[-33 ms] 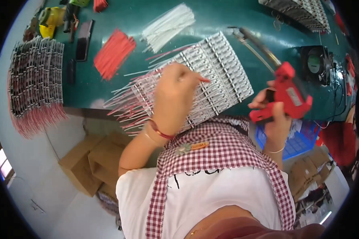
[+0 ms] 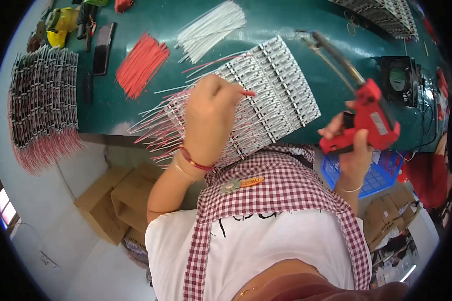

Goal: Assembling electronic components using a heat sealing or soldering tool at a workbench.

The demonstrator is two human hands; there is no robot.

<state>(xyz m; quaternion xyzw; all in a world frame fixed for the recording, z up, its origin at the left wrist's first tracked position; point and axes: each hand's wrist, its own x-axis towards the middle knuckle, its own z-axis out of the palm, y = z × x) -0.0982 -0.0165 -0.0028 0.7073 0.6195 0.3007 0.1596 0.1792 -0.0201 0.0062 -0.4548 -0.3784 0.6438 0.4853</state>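
Note:
My left hand [image 2: 209, 105] is closed in a pinch on a short red wire [image 2: 247, 93], held over a panel of small white boards [image 2: 286, 83]. Many thin red and white wires [image 2: 158, 133] stick out from the panel's left side. In my right hand [image 2: 354, 158] is a red pistol-shaped soldering gun [image 2: 376, 120]; its long metal shaft angles up and left, the tip beyond the panel's right edge and apart from it. Past the panel lie a bundle of red wires [image 2: 141, 66] and one of white wires [image 2: 211, 31] on the green table [image 2: 145, 20].
Wired boards [image 2: 45, 95] stand stacked at the far left, beside a dark phone [image 2: 104, 48] and a yellow tool [image 2: 60, 25]. More boards [image 2: 386, 15] sit at the back right. A black device [image 2: 398, 80] stands at right; a blue basket [image 2: 371, 183] and cardboard boxes [image 2: 105, 205] are below.
My left hand has shifted slightly left with the red wire. My right hand and the soldering gun have moved a little to the right.

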